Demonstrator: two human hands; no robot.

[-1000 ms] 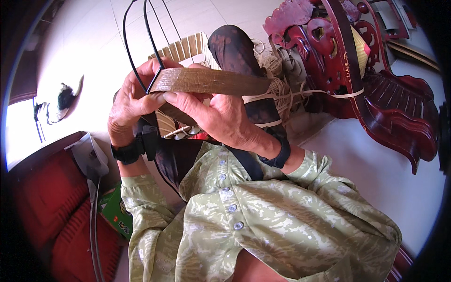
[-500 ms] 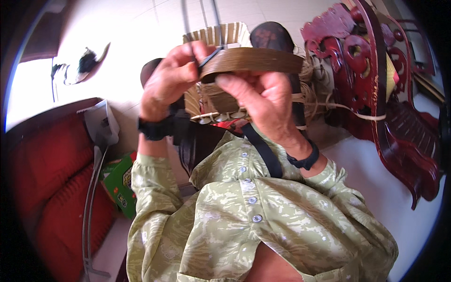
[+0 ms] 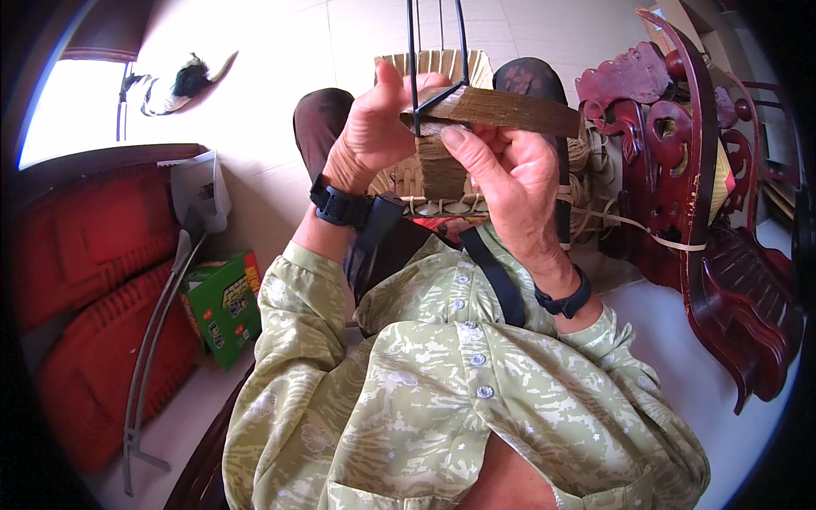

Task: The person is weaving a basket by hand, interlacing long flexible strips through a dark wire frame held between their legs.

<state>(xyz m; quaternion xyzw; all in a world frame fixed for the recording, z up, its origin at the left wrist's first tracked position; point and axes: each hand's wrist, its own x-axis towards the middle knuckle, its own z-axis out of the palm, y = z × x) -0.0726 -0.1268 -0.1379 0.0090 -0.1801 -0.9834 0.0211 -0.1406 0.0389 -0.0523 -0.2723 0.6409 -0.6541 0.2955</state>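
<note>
- Pale floor tiles [image 3: 280, 51] spread out below, with a carved dark-red chair [image 3: 714, 221] to the right and red cushions [image 3: 76, 280] to the left.
- Left hand [image 3: 374, 127] is curled around the near end of a flat brown strip [image 3: 501, 109], thumb up beside a black wire frame [image 3: 433, 51]; the grip looks meant to pin strip and frame together.
- Right hand [image 3: 510, 170] closes on the strip from below, forefinger pressed along its underside, seemingly to keep it level and taut.
- Strip sits raised between both hands, above a woven basket [image 3: 433, 178] on the lap, so the work stays close to the eyes.
- Twine [image 3: 629, 223] runs from the basket toward the chair.
- Green box [image 3: 223, 302] lies on the floor by the cushions, a grey metal bar [image 3: 157, 331] leaning beside it, well apart from the hands.
</note>
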